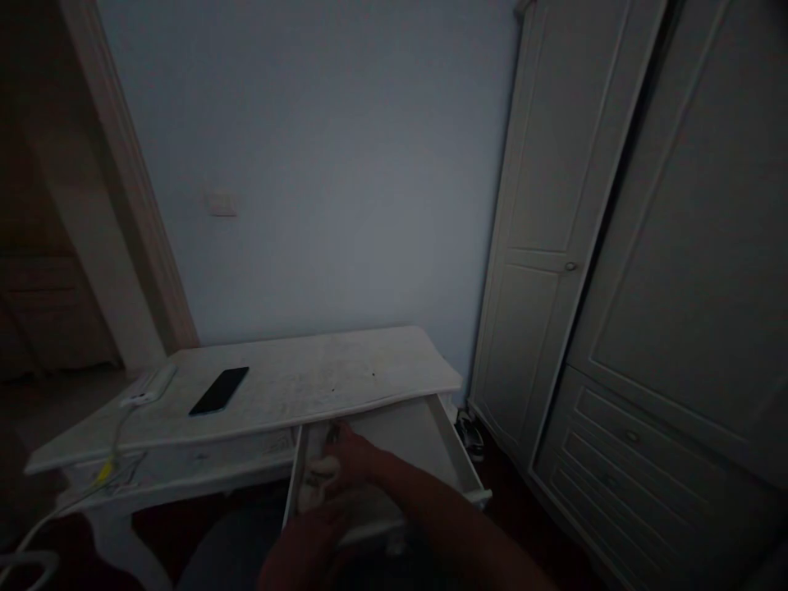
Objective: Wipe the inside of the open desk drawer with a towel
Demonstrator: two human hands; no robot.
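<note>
A white drawer (452,439) is pulled out from the right half of a white table. My right hand (355,460) reaches into its left side, with the fingers at a pale, crumpled item (317,484) that looks like cloth. The fingers are bent and dark, and their grip is hard to make out. Lower down, my left hand (317,529) is at the drawer's front left, just below the pale item. Dim light and blur hide its fingers. A small dark object at my right fingertips is too unclear to name.
On the white tabletop (308,369) lies a black phone (220,391). A white device with a cable (148,390) is at the table's left end. A pale wardrobe (535,246) stands at the right, with a dark shoe (470,435) on the floor beside it.
</note>
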